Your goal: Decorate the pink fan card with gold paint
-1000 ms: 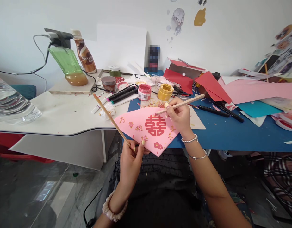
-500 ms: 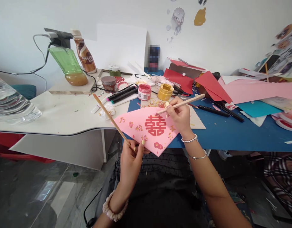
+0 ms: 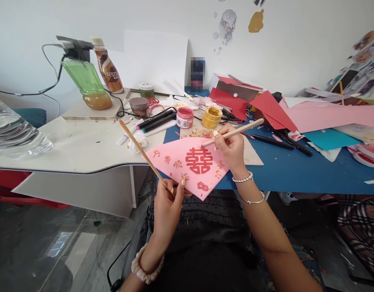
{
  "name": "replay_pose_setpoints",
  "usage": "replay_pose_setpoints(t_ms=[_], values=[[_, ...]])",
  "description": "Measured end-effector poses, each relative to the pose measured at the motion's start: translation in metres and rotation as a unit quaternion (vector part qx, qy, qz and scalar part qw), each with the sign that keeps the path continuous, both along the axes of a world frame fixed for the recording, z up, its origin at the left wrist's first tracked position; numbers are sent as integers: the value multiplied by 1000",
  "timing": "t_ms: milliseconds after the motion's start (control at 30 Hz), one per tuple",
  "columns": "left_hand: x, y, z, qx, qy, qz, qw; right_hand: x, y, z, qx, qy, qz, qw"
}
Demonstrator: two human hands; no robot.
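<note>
A pink paper [image 3: 174, 152] with a large red double character, smaller gold and red characters and a red flower lies tilted at the blue table's front edge. My left hand [image 3: 170, 202] pinches its lower edge and also holds a long wooden brush [image 3: 142, 152] that points up to the left. My right hand [image 3: 231, 148] is closed on a second wooden brush [image 3: 243, 129], whose tip is at the top of the red character. Just behind the paper stand an open red paint jar [image 3: 184, 118] and an open yellow paint jar [image 3: 212, 118].
Black markers [image 3: 159, 121], a brown jar [image 3: 139, 107] and a green jar [image 3: 146, 89] stand behind left. Farther left are a bottle [image 3: 107, 69], a green container [image 3: 85, 79] and a clear bottle [image 3: 18, 132]. Red and pink papers [image 3: 329, 113] pile up at right. A plaid-clothed person [image 3: 360, 227] shows lower right.
My right hand and its brush have shifted very slightly to the right. My left hand, its brush and the paper look unchanged.
</note>
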State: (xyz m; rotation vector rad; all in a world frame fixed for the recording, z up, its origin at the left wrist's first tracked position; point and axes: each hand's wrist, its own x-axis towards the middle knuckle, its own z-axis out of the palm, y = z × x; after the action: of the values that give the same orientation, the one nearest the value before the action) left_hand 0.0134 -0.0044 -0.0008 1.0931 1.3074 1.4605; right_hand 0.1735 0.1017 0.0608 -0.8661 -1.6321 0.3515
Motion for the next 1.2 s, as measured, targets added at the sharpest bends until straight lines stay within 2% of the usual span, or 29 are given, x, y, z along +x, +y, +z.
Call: replay_pose_setpoints(t_ms=[100,300,467,633,833,1000,1100,1200], values=[[0,0,-1,3,1,-2,1000,0,0,0,5,-2,-16,1000],[0,1,-2,5,4,-1,1000,0,0,0,-19,-7,13,1000],[0,1,-2,4,3,-2,1000,0,0,0,7,2,-15,1000],[0,1,-2,2,3,1,1000,0,0,0,-15,-2,13,1000],[1,0,-1,2,6,-2,1000,-1,0,-1,7,5,-25,1000],[1,0,-3,7,-11,-1,1000,-1,1,-2,-16,-2,2,1000],[0,1,-4,9,-21,-2,1000,-1,1,-4,-7,31,-26,999],[-1,1,-3,6,-18,-1,1000,-1,0,-3,-1,119,-35,992]])
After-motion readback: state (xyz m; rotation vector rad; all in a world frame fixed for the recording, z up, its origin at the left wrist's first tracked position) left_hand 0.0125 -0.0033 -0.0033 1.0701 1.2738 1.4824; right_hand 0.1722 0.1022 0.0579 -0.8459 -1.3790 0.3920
